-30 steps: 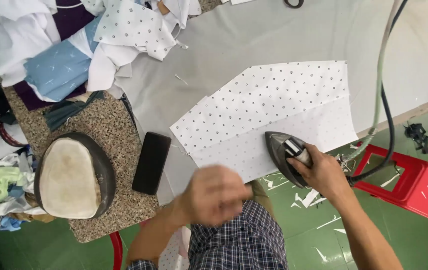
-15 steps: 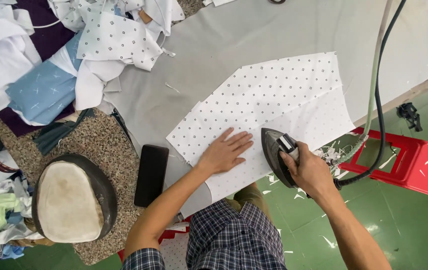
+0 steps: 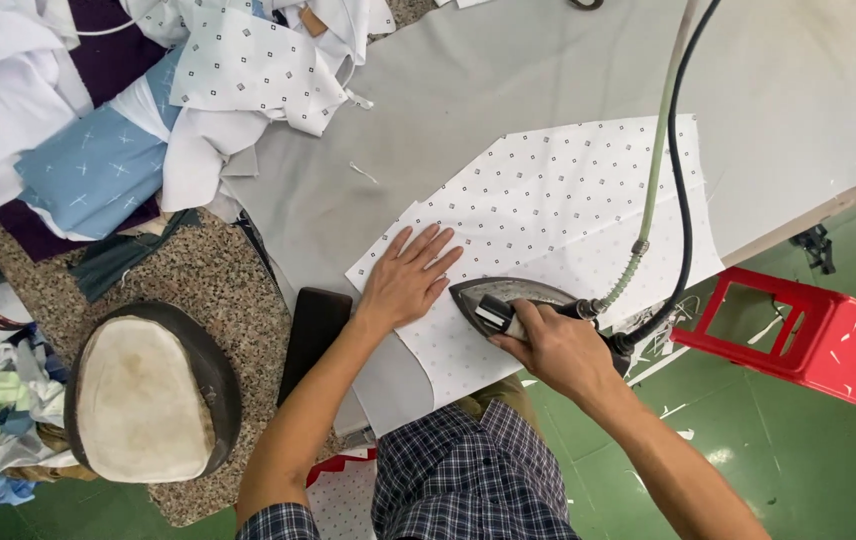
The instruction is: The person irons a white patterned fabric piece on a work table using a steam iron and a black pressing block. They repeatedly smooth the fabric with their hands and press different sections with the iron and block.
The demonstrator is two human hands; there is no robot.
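Your right grip (image 3: 548,345) clenches the iron (image 3: 508,300) on the dotted fabric (image 3: 548,200); your left grip (image 3: 408,280), released, lies flat just beside the iron.

Bare forearms on both sides, no gloves, rings or wristbands visible. Left hand (image 3: 405,283) and right hand (image 3: 552,348) uncovered. Shirt (image 3: 473,475) in dark navy plaid with fine white and grey check lines, short-sleeved; sleeve edge (image 3: 273,522) seen on left arm near bottom of frame. Khaki trouser fabric (image 3: 493,393) just visible above shirt front.
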